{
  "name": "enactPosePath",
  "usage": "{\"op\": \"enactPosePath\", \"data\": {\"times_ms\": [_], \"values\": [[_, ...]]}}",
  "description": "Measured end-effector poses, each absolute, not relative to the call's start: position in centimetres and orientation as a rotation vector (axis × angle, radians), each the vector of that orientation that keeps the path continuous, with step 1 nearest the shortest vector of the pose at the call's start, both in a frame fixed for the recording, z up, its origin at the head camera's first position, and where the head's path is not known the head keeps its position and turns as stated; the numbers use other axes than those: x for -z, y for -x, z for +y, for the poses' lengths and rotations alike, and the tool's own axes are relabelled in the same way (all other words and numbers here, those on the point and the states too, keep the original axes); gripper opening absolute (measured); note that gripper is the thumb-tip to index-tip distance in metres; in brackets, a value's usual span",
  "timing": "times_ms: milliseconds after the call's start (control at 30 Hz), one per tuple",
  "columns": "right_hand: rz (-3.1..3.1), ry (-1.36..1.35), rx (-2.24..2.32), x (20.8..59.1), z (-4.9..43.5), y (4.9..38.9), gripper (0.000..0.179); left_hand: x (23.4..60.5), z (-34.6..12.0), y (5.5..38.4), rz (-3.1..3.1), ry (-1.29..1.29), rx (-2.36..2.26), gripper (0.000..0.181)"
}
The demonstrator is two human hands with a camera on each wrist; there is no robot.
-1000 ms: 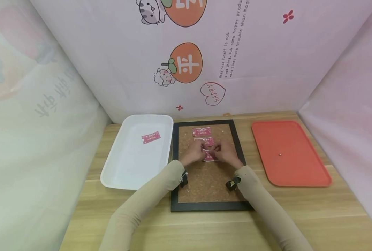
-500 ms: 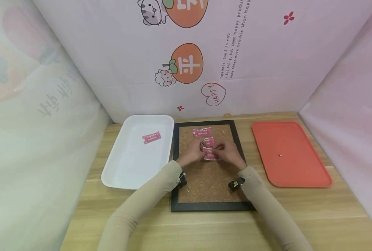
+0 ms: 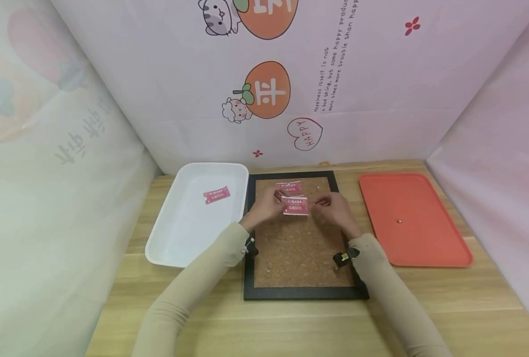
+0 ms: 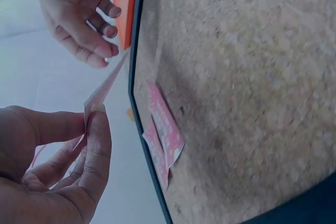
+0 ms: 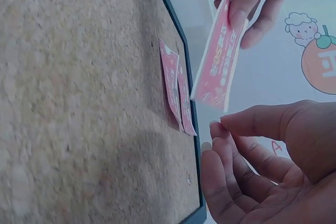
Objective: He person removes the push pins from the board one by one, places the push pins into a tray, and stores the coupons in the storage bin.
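Note:
My left hand [image 3: 266, 203] pinches a pink paper coupon [image 3: 295, 206] between thumb and fingers, lifted off the cork board [image 3: 300, 253]. Its white printing faces up in the head view. To the right, my right hand [image 3: 334, 209] has thumb and fingertips drawn together, close to the coupon's free end. A tiny shiny pushpin [image 4: 107, 60] shows at those fingertips in the left wrist view. Two more pink coupons lie near the board's far edge: one coupon [image 5: 170, 82] in front, another coupon [image 5: 185, 100] behind it. The held coupon covers part of them in the head view.
Left of the board stands a white tray [image 3: 188, 238] with one pink coupon [image 3: 217, 195] in it. A red tray [image 3: 418, 218] on the right bears a small pin [image 3: 399, 221]. Clear pins [image 3: 268, 270] dot the cork. A printed cloth [image 3: 358, 134] hangs behind.
The lowest coupon has come up off the board in my left hand, moving away from me. My right hand has drawn off to the right, apart from the coupon.

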State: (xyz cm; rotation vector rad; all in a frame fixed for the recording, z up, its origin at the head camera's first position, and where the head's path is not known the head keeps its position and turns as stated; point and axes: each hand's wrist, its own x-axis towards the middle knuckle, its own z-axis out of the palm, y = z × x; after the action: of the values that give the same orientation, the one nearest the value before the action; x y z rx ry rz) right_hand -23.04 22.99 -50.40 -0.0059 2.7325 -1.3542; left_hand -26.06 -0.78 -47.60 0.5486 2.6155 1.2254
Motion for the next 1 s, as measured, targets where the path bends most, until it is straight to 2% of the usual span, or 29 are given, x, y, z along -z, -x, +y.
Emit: {"op": "enactPosePath", "data": {"times_ms": [433, 667, 1000], "values": [[2.836, 0.009, 1.243, 49.8, 25.1, 22.7, 0.024, 45.8, -3.5, 27.2, 2.709, -0.484, -1.326, 0.027], [2.814, 0.048, 1.332, 50.0, 27.3, 22.4, 0.024, 45.1, -5.2, 28.0, 2.704, -0.452, -1.396, 0.025], [2.907, 0.001, 1.219, 50.5, 30.7, 21.5, 0.024, 44.0, -8.6, 29.4, 2.593, -0.229, -1.597, 0.03]]}}
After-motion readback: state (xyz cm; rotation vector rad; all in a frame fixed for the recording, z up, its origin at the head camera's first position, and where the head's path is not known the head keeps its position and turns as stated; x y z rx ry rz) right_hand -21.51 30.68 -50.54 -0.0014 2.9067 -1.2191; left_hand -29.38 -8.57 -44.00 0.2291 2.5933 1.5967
